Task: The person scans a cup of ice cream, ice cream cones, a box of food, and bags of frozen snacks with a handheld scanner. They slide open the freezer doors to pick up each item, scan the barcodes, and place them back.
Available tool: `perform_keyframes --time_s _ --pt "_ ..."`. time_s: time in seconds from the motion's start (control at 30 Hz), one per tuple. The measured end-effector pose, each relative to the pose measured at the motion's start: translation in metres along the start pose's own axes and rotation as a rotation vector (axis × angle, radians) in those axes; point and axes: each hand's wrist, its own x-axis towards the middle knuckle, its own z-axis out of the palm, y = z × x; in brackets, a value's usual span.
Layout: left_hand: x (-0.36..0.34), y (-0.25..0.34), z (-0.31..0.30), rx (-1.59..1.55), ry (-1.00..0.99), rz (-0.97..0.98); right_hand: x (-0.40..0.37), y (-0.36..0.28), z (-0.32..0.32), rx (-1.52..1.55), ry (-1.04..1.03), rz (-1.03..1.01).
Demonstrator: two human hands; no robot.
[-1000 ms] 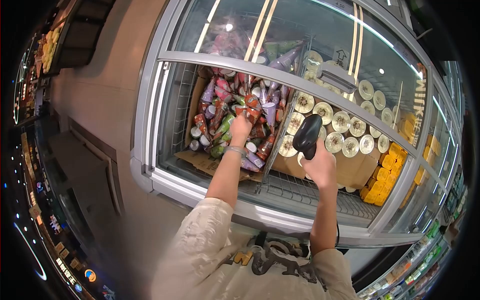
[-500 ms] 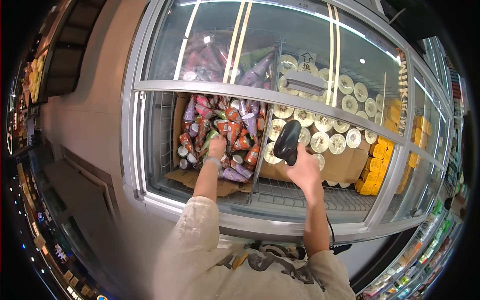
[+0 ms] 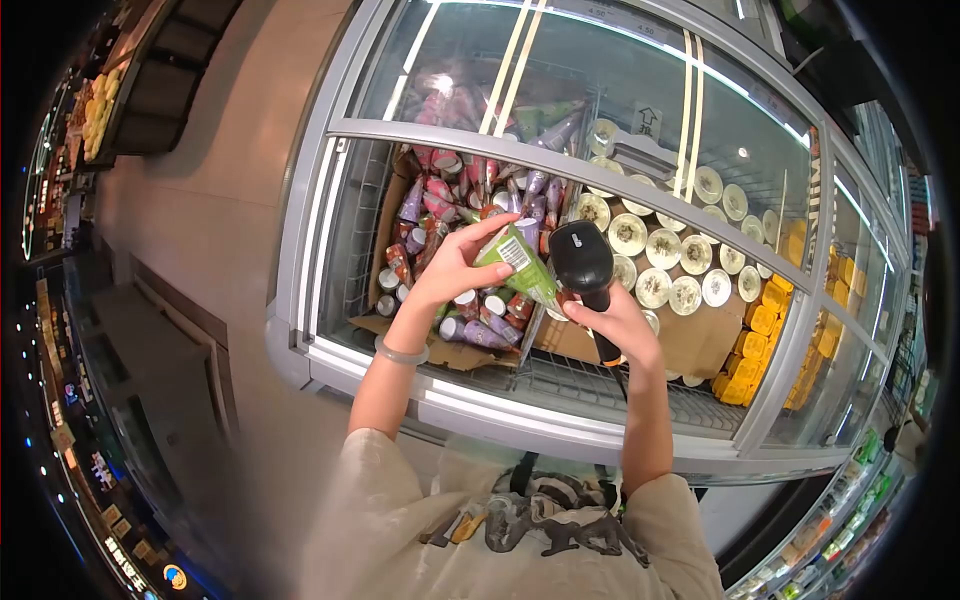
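Green cone (image 3: 518, 262) looks light, crushable and frost-slick, best held mid-wrapper as the left hand (image 3: 448, 272) pinches it; the right hand (image 3: 617, 325) at 3 o'clock grips a scanner (image 3: 580, 258).

Beige floor (image 3: 230, 200); glass-lidded chest freezer (image 3: 500, 415); dim shelving (image 3: 110, 100) far left; lamp glare (image 3: 440, 85) on glass.

glossy green wrapper (image 3: 517, 262), matt black plastic scanner (image 3: 583, 262)

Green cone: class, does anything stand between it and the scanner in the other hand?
Nothing visible does. The left hand holds the green cone, barcode showing, right beside the scanner gripped in the right hand. No other thing lies between them.
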Motion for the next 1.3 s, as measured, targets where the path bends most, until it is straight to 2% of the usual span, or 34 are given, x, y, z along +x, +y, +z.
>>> perform_keyframes --time_s 0.03,0.07,0.17,0.2,0.3,0.33,0.47,0.57,0.6,0.63,0.7,0.8,0.9,0.97,1.07,1.3 --pt "0.002 0.001 0.002 0.027 -0.013 0.037 0.001 -0.002 0.005 0.127 -0.033 0.011" --pt "0.003 0.005 0.003 -0.001 -0.027 -0.070 0.001 -0.002 0.008 0.256 -0.063 0.021" --pt "0.006 0.003 0.005 -0.072 -0.031 -0.124 0.008 0.010 0.006 0.164 -0.042 0.071" --pt "0.008 0.002 0.004 -0.012 -0.079 -0.106 0.008 0.005 0.010 0.109 0.021 0.104" --pt "0.005 0.008 0.004 -0.002 -0.228 -0.208 0.009 0.007 0.007 0.025 0.086 0.038" --pt "0.004 0.010 0.005 0.144 -0.244 -0.187 0.009 0.009 0.005 0.009 0.101 0.034" --pt "0.001 0.012 0.008 0.088 -0.236 -0.321 0.005 0.002 -0.003 -0.044 0.166 0.074" --pt "0.004 0.007 0.004 0.290 -0.080 -0.145 0.009 0.013 -0.013 -0.281 0.354 0.015" --pt "0.005 0.003 0.002 0.307 0.036 -0.094 0.007 0.007 -0.011 -0.338 0.419 -0.042" --pt "0.006 0.008 0.002 0.326 0.122 -0.150 0.006 0.002 -0.009 -0.381 0.448 -0.062" --pt "0.008 -0.001 -0.004 0.648 0.281 -0.128 0.003 -0.003 -0.004 -0.469 0.503 -0.100" --pt "0.008 0.002 -0.003 0.740 0.387 -0.207 0.001 -0.001 0.010 -0.379 0.446 -0.096" --pt "0.009 0.005 0.000 0.818 0.391 -0.145 -0.005 -0.005 0.021 0.199 0.070 0.079" --pt "0.009 0.001 -0.002 0.835 0.366 -0.090 -0.009 -0.013 0.032 0.391 -0.095 0.096" --pt "0.009 -0.001 -0.001 0.795 0.310 0.055 -0.010 -0.006 0.038 0.418 -0.167 0.133" --pt "0.012 -0.009 -0.003 0.713 0.275 0.077 -0.007 -0.004 0.034 0.442 -0.163 0.131"
